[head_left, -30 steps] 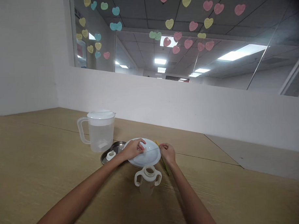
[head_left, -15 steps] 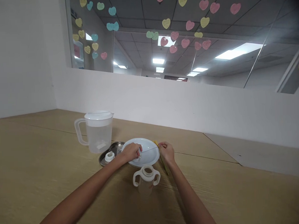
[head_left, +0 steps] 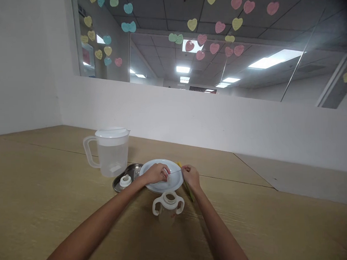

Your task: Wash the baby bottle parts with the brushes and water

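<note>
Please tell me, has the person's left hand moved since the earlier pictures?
Yes, slightly: the left hand has shifted to the right over the plate, judged against the jug, and it now sits nearer the plate's middle.

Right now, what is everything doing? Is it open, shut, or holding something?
Plastic jug: lid on.
Two-handled cup: top open, no lid.
Metal tray: holding a white cap.
White plate: under both hands.
Thin thread: stretched across the plate.
Left hand: closed on the thread.
Right hand: closed on the thread.
</note>
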A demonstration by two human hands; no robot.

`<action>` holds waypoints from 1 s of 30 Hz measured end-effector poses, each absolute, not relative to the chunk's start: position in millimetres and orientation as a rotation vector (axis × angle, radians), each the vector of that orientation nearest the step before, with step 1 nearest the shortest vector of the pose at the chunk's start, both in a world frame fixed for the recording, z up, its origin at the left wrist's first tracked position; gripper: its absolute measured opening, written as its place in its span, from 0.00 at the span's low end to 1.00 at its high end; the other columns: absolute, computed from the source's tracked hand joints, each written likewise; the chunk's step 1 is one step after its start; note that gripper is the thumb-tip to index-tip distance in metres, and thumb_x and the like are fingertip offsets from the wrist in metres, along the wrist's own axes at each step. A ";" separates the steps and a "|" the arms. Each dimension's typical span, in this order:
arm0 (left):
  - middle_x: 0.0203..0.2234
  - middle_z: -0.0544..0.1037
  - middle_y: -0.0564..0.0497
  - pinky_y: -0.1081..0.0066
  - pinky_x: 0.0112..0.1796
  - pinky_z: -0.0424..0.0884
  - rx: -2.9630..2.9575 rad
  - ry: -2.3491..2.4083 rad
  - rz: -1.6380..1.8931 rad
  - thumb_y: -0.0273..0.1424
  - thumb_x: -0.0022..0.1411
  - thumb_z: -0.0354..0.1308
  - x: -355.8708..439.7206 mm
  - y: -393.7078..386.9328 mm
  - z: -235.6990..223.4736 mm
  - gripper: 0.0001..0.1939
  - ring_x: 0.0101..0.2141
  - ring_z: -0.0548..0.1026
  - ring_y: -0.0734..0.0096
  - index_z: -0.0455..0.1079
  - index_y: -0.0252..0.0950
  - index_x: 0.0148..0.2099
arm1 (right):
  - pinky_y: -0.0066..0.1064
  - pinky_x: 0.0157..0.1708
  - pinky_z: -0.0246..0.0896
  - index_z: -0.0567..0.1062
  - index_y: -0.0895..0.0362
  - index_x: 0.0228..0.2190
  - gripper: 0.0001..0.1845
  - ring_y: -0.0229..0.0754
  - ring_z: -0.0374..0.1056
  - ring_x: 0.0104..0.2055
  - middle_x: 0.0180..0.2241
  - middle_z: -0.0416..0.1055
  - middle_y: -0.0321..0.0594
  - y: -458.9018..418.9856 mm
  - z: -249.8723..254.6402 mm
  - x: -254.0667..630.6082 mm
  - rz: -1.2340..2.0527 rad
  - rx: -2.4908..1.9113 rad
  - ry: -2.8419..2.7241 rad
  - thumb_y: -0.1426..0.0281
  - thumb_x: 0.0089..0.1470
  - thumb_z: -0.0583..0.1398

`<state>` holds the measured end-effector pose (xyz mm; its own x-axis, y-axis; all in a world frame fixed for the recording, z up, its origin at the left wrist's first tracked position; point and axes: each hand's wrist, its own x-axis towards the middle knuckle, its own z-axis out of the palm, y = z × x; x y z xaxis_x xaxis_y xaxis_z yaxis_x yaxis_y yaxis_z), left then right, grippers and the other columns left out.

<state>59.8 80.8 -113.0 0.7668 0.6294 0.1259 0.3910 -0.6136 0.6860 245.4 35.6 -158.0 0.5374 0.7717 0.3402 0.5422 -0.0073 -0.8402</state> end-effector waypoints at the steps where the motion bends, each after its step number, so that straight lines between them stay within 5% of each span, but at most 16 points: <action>1: 0.27 0.78 0.50 0.75 0.30 0.67 2.272 0.737 0.486 0.25 0.43 0.57 59.3 80.7 -110.2 0.14 0.30 0.75 0.67 0.68 0.33 0.36 | 0.27 0.33 0.59 0.76 0.60 0.29 0.13 0.42 0.69 0.33 0.30 0.75 0.43 35.1 -157.8 245.1 0.261 -1.693 -1.130 0.69 0.45 0.54; 20: 0.29 0.74 0.51 0.72 0.36 0.68 1.910 0.505 0.767 0.28 0.44 0.63 34.0 35.1 -36.1 0.19 0.32 0.73 0.71 0.66 0.32 0.41 | 0.28 0.32 0.60 0.76 0.60 0.35 0.16 0.43 0.70 0.34 0.30 0.75 0.43 24.7 -142.7 243.3 0.300 -1.792 -1.230 0.69 0.46 0.53; 30: 0.30 0.73 0.51 0.68 0.39 0.68 1.925 0.444 0.823 0.32 0.48 0.62 24.0 -5.9 -6.9 0.22 0.36 0.72 0.69 0.65 0.35 0.47 | 0.31 0.43 0.60 0.74 0.60 0.38 0.19 0.42 0.68 0.42 0.40 0.73 0.46 -5.7 -72.4 237.3 0.279 -1.509 -1.241 0.63 0.47 0.54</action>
<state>24.0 -5.9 -6.9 0.7061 0.6110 0.3580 -0.0370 -0.4730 0.8803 237.3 -5.7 -72.4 0.4222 0.7991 0.4280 0.5393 0.1581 -0.8272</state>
